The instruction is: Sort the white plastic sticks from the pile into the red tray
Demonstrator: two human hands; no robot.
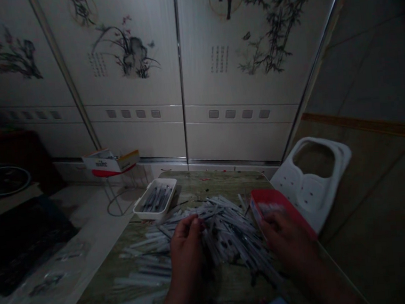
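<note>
A loose pile of thin, pale, pen-like sticks (226, 225), some with dark ends, covers the middle of the table. Over its left part is my left hand (186, 241), thumb and fingertips pinched together; a small reddish spot shows at the tips, too unclear to name. My right hand (284, 234) is at the near left side of a red bin (296, 212), fingers curled in and blurred. Whatever it may hold is hidden. Inside the bin lie pale, smeared items. More sticks lie in rough bundles (138, 276) to the left of my left forearm.
A white tray (158, 214) with dark-tipped sticks stands at the table's far left. Beyond the right edge is a white plastic chair (314, 180). An open printed box (111, 163) rests on a red stool at the left. Sliding panels (240, 139) rise behind the table (191, 183).
</note>
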